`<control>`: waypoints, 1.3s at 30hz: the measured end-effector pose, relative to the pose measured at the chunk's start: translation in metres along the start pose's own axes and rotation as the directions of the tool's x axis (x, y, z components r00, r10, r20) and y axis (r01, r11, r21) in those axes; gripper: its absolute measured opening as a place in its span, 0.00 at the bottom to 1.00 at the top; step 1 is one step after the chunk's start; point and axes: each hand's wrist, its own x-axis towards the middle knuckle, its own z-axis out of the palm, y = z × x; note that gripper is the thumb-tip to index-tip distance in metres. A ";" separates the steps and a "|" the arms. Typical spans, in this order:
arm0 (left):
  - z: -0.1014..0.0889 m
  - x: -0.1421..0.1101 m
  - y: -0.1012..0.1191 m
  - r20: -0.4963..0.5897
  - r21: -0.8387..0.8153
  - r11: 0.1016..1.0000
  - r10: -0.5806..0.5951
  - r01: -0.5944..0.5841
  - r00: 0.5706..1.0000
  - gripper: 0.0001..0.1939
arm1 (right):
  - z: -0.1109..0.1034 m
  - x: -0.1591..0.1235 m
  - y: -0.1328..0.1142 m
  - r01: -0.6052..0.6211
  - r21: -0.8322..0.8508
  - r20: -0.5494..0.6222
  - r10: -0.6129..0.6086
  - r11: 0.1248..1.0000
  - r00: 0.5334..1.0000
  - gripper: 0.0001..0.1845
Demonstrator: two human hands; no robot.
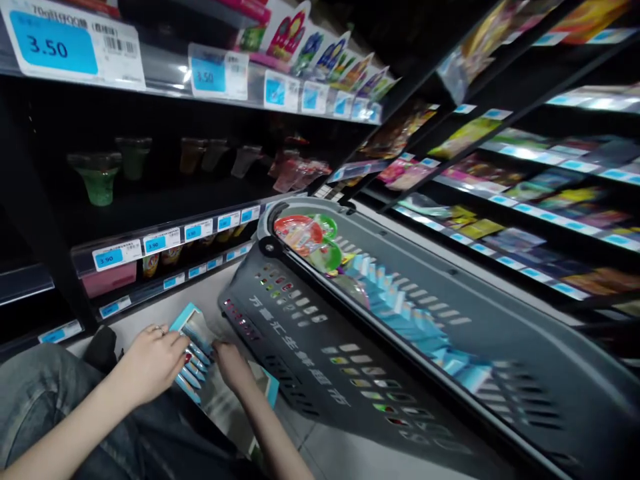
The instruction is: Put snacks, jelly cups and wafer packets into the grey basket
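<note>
An open cardboard box with a light-blue edge (273, 388) rests by my lap, between my two hands. A row of blue-and-white packets (193, 373) stands packed in it. My left hand (157, 363), with a ring and a red nail showing, is closed over the left side of the packets, fingers curled round them. My right hand (233, 367) reaches into the box from the right, its curled fingers at the packets' other side; its fingertips are partly hidden.
A grey shopping basket (300, 347) stands at my right, holding similar blue packets (400, 307) and red and green lidded cups (300, 233). Black shelves with price tags (117, 257) and jelly-like cups (97, 177) rise ahead. More stocked shelves (520, 200) line the right.
</note>
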 end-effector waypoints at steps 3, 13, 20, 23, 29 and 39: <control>0.002 0.001 0.002 0.012 -0.035 0.998 -0.052 0.053 0.999 0.16 | -0.021 -0.006 0.013 0.003 0.007 -0.099 -0.002 1.000 0.995 0.12; 0.024 0.004 0.014 0.264 -0.923 0.229 -0.213 0.311 0.941 0.20 | -0.051 -0.060 0.046 0.410 0.815 -0.400 -0.115 0.409 0.909 0.16; 0.032 0.007 0.024 0.108 -0.893 -0.450 -0.204 0.004 0.973 0.32 | -0.040 -0.096 -0.008 0.761 0.031 -0.882 -0.340 0.648 0.325 0.11; 0.032 0.003 0.021 0.087 -0.787 -0.616 -0.148 -0.024 0.985 0.38 | -0.026 -0.115 -0.036 0.756 -0.421 -0.753 -0.658 0.501 0.017 0.12; 0.014 -0.001 0.025 0.008 -0.618 -0.786 -0.010 -0.003 1.000 0.39 | -0.011 -0.122 -0.051 0.734 -0.547 -0.694 -0.709 0.402 -0.129 0.04; 0.003 -0.005 0.023 0.178 -0.609 -0.727 0.264 0.317 0.948 0.46 | -0.036 -0.118 -0.015 0.756 0.076 -0.950 -0.182 0.650 0.252 0.10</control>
